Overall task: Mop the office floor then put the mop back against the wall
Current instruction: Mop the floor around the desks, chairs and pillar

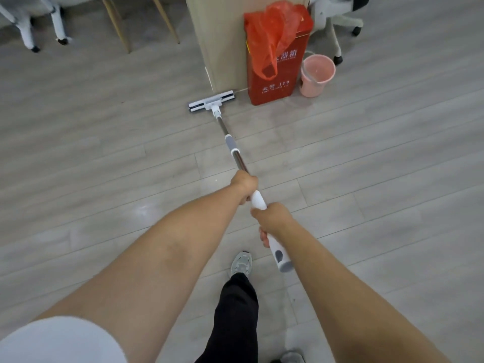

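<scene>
Here, in the head view, we look down along both bare forearms to a mop that reaches away from us across the pale grey plank floor. The left hand is the farther one, and its grip is closed round the shaft where the metal tube meets the white handle. The right hand sits just behind it, its grip wrapped round the same white handle, and the grey end cap sticks out below it.

The mop head lies flat on the floor at the foot of a wood-grain panel. It seems to meet the panel's base, though we cannot tell whether they touch.

Just right of the mop head, a red box with white lettering stands against the panel. An orange plastic bag is draped over its top. A pink bucket stands on the floor just beside the box, on its right.

Castered chair bases show at the top left and top right. Slim wooden legs stand between the left base and the panel.

Below the hands we see a black trouser leg and a grey shoe, which is set forward on the floor. A white sleeve fills the bottom left corner.
</scene>
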Demonstrator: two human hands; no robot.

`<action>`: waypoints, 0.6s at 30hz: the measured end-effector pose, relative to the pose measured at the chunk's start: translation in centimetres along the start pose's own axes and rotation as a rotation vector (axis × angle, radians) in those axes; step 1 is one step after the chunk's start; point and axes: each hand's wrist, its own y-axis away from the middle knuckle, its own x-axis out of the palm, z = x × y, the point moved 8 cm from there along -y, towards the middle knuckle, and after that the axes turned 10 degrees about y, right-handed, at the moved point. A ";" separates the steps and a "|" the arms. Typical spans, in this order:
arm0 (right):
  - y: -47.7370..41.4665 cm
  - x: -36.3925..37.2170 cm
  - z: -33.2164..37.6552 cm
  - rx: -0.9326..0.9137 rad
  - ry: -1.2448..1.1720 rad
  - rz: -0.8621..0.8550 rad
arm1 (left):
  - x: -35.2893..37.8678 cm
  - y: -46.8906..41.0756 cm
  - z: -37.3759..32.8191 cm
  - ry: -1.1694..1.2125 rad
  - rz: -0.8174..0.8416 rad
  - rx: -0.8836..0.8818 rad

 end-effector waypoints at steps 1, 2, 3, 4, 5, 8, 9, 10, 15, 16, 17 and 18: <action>0.0 0.1 0.1 0.004 0.008 0.011 | -0.2 0.0 0.0 -0.011 0.008 -0.011; 0.0 0.6 0.0 0.004 0.024 0.019 | -0.4 0.1 0.3 -0.023 0.013 -0.025; 0.3 1.1 -0.5 0.005 0.046 0.020 | -0.5 0.2 1.0 -0.036 0.010 -0.030; 0.7 1.6 -1.1 0.002 0.062 0.016 | -0.4 0.5 1.8 -0.053 0.011 -0.030; 1.2 1.9 -1.9 -0.003 0.076 0.010 | -0.1 0.9 2.5 -0.070 0.012 -0.027; 2.2 1.8 -4.4 -0.010 0.080 -0.021 | 1.2 3.0 4.1 -0.080 0.019 -0.019; 2.8 1.7 -5.5 -0.007 0.074 -0.022 | 1.7 4.0 4.6 -0.088 0.024 -0.014; 3.4 1.7 -6.9 -0.007 0.069 -0.022 | 2.4 5.1 5.4 -0.103 0.032 -0.009; 9.7 1.6 -15.5 0.030 0.088 -0.014 | 6.7 12.5 11.4 -0.158 0.085 -0.020; 11.0 1.5 -17.2 0.043 0.072 -0.003 | 7.7 14.1 12.4 -0.160 0.093 -0.019; 12.1 1.3 -18.7 0.053 0.052 0.008 | 8.7 15.6 13.4 -0.159 0.096 -0.016; 13.0 1.0 -20.2 0.060 0.040 0.012 | 9.7 16.8 14.3 -0.152 0.099 -0.020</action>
